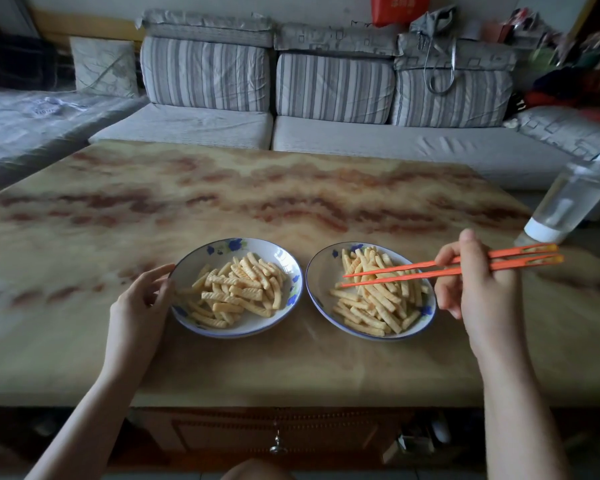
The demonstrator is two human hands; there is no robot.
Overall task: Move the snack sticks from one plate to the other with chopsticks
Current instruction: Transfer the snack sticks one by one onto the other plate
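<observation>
On the table (291, 368), toward its near edge, the left plate (246, 332) and the right plate (323, 271) stand side by side, each holding a pile of snack sticks (236, 289). The left hand (142, 299) touches the left plate's outer rim with loosely bent fingers. The right hand (478, 289) grips orange chopsticks (430, 268), with the tips slightly apart over the right plate's pile. At the table's right edge stands a clear bottle (568, 202). Beyond the table's far edge sits a sofa (326, 133).

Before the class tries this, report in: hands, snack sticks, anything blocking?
Right hand grips chopsticks, tips empty over right plate. Left hand touches left plate. Snack sticks in both. Nothing blocking.
</observation>
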